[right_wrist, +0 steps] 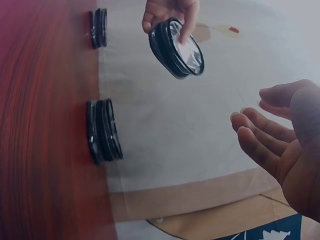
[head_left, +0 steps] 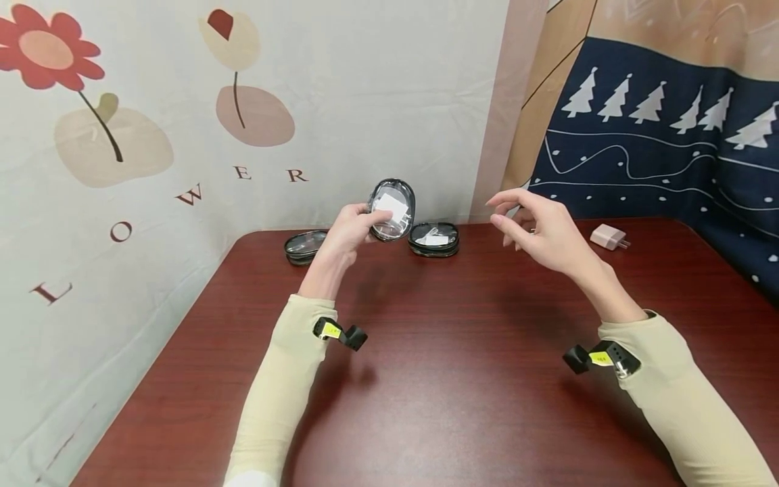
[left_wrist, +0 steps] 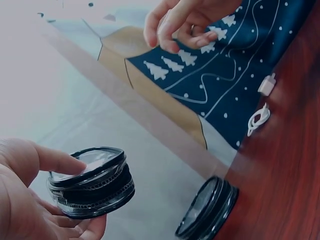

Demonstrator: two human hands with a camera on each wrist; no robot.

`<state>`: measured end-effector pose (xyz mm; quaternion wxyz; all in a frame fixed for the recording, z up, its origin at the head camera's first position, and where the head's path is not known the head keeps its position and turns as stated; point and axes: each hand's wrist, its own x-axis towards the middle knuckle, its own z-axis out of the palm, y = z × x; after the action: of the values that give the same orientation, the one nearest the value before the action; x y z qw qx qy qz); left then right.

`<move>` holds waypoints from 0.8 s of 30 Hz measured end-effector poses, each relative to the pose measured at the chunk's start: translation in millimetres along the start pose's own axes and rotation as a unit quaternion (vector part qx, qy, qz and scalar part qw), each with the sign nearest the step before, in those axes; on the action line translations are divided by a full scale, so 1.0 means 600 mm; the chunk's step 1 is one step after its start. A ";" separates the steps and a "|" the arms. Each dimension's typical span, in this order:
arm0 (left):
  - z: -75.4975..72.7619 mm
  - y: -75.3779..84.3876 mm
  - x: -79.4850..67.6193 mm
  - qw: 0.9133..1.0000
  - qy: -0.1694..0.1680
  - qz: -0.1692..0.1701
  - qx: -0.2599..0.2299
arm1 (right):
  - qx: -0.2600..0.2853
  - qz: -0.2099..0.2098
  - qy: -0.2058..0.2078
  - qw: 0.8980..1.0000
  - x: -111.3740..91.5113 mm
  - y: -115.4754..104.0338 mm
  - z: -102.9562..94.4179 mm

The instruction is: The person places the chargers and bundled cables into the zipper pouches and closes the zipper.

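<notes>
1 oval case point(head_left: 395, 203), held above the worktop point(head_left: 438, 338) in the left hand point(head_left: 348, 233) between thumb and fingers, seemingly for steadiness. Right hand point(head_left: 543, 226): empty, fingers loosely bent. 2 similar cases point(head_left: 434, 241): near the back edge.

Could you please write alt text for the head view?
A person's left hand holds up a clear, black-edged pouch above a reddish table. The right hand hovers empty; two similar pouches and a charger sit near the far edge.
</notes>
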<state>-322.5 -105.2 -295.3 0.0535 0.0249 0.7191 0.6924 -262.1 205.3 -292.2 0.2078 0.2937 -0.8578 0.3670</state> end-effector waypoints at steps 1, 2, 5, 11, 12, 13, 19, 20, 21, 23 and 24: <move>-0.002 -0.003 0.004 1.000 0.003 -0.003 -0.002 | 0.000 0.004 -0.001 1.000 0.000 0.003 0.000; -0.003 -0.005 0.008 1.000 0.006 -0.006 -0.002 | 0.001 0.007 -0.003 1.000 0.000 0.006 0.000; -0.007 -0.013 0.019 1.000 0.017 -0.014 -0.001 | 0.004 0.017 -0.007 1.000 0.000 0.014 0.000; -0.014 -0.027 0.040 0.999 0.036 -0.037 0.009 | 0.002 0.030 -0.014 0.999 0.001 0.027 0.002; -0.015 -0.030 0.043 0.998 0.038 -0.042 0.008 | 0.002 0.031 -0.015 0.999 0.001 0.029 0.002; -0.017 -0.033 0.047 0.998 0.041 -0.047 0.009 | 0.002 0.033 -0.016 0.999 0.001 0.031 0.002; -0.028 -0.054 0.067 0.996 0.043 -0.076 0.011 | 0.001 0.039 -0.019 0.999 0.001 0.043 0.002; -0.030 -0.058 0.070 0.996 0.042 -0.081 0.010 | 0.001 0.041 -0.019 0.999 0.002 0.045 0.002; -0.031 -0.062 0.073 0.995 0.039 -0.086 0.012 | -0.001 0.041 -0.020 0.999 0.002 0.047 0.002; -0.034 -0.069 0.079 0.995 0.035 -0.095 0.013 | -0.003 0.042 -0.021 0.999 0.002 0.052 0.002; -0.035 -0.073 0.082 0.994 0.033 -0.100 0.014 | -0.005 0.042 -0.021 0.999 0.002 0.054 0.002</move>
<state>-371.7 -122.3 -340.5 0.0978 -0.0692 0.7289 0.6740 -284.2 222.2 -308.8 0.1753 0.2641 -0.8755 0.3648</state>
